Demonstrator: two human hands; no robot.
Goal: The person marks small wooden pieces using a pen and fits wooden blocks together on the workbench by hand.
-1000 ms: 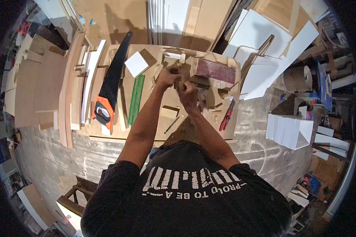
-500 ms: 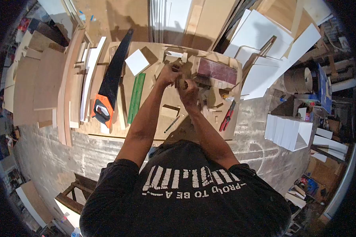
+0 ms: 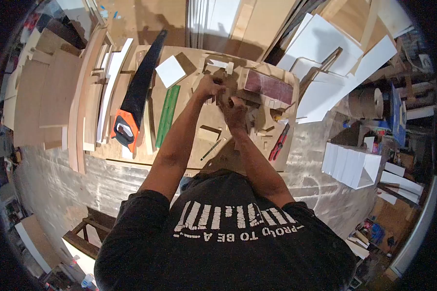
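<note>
"What lies closest?"
"The pencil (image 3: 210,149), on the table (image 3: 209,116) between your forearms. The red knife (image 3: 279,143) is to the right of your right forearm. The green strip (image 3: 168,114) is to the left of your left one, with the saw (image 3: 140,87) left of that."

"And the hands?"
"Your right hand (image 3: 235,114) has its fingers curled, slightly nearer you than your left hand (image 3: 210,87), which is also bent. They're close together over the table. Shadow fills the space between, so I can't tell whether either grasps anything."

"What's around them?"
"The maroon block (image 3: 268,89) lies to the right of your right hand and farther out. Just past your left hand is the white piece (image 3: 218,64); the white square (image 3: 170,72) is off to its left."

"Farther still?"
"Boards (image 3: 257,24), beyond the table's far edge."
</note>
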